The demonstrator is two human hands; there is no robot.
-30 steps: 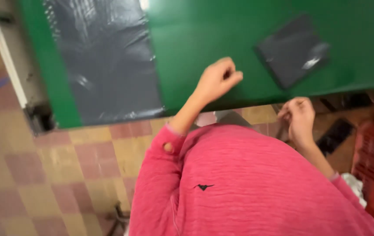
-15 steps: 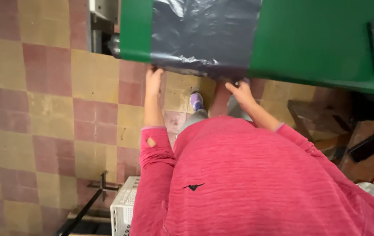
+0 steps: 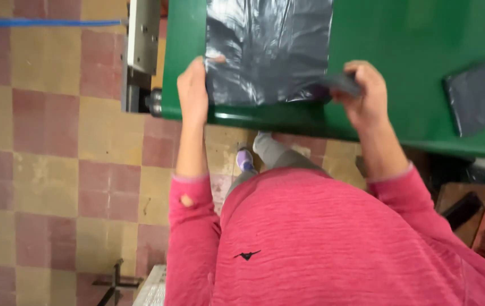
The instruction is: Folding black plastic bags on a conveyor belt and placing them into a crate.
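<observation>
On the green table [image 3: 401, 34], near edge — dark plastic sheet [image 3: 268, 48] lying flat. Left hand [image 3: 192, 90] pinching its left corner, right hand [image 3: 364, 93] clamped on the right corner, hands well apart. Looks barely started — not lifted or folded yet. Folded dark bag [image 3: 477, 96] off to the right.

the light is even and soft, coming from overhead, bright enough across the whole frame. white glare streaks run over the wrinkles of the dark plastic sheet [image 3: 268, 51] at the top centre, and a thin sheen lines the green table [image 3: 401, 34] edge below it. my left hand [image 3: 193, 90] and right hand [image 3: 361, 93] look slightly smeared by motion. the tiled floor [image 3: 44, 170] at left is soft. the lower right corner falls dim and murky.
</observation>
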